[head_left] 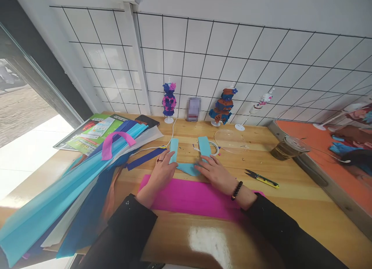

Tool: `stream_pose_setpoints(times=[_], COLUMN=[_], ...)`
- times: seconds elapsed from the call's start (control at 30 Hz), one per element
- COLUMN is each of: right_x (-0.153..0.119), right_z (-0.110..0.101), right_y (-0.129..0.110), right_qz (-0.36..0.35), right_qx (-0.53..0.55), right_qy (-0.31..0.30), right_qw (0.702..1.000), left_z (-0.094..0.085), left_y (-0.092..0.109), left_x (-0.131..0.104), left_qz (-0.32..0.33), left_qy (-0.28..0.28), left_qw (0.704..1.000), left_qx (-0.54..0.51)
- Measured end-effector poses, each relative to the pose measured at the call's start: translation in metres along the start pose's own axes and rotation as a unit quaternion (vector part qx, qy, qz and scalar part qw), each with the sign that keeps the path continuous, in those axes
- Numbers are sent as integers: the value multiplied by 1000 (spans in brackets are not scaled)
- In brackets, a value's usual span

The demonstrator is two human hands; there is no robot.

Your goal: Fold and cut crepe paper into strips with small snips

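A light blue crepe paper strip (173, 147) stands away from me under my left hand (164, 167), whose thumb and fingers close on its near end. A second light blue length (204, 146) lies under the fingers of my right hand (214, 172), slightly blurred. Between my hands sags a light blue piece (186, 168); whether it joins both lengths is hidden by my fingers. Beneath my wrists a wide magenta crepe paper sheet (186, 197) lies across the table. A dark blue strip (147, 158) is left of my left hand.
Yellow-handled thread snips (262, 178) lie to the right, near a lidded drink cup (286, 149). A white wire coil (214, 149) sits behind my right hand. Folded crepe papers (66, 184) and magazines (93, 131) fill the left. Small dressed stands (169, 100) line the wall.
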State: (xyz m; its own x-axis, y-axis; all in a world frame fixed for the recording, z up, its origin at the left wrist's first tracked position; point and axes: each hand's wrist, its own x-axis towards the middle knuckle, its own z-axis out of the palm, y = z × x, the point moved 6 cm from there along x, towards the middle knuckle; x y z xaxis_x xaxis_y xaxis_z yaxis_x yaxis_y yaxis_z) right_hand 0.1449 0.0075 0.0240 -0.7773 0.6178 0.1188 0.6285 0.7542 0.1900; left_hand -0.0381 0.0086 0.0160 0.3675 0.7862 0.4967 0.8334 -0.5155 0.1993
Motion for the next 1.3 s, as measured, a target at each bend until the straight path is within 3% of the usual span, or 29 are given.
stream_pose_setpoints(times=[0.13,0.27,0.47,0.67,0.83,0.97,1.13,1.3], right_x=[8,-5,-52,-115,-160,-186,-201,-204], right_z=[0,-9,-25,-14,4,11,12,17], right_y=[2,21,55,84,87,88,89,85], right_qz=[-11,14,119,260,323,376,414,385], right_qx=[-23,-57,-116,-152,-140,-128,-113,-77], right_qy=[-19,-29,-29,-26,-30,-24,18,45], right_qw=[1000,998,986,953,936,917,903,918], left_z=[-7,-13,-19,-16,-4,-2,-3,2], left_y=[1,1,-5,-9,-6,-6,-11,-15], left_x=[0,1,2,1,1,1,1,-1], left_qz=[7,10,-29,-32,-12,-21,-27,-28], left_qy=[17,32,54,65,4,-10,7,3], left_qw=[1000,999,998,997,1000,999,999,999], left_qx=[-5,-13,-8,5,-1,22,33,33])
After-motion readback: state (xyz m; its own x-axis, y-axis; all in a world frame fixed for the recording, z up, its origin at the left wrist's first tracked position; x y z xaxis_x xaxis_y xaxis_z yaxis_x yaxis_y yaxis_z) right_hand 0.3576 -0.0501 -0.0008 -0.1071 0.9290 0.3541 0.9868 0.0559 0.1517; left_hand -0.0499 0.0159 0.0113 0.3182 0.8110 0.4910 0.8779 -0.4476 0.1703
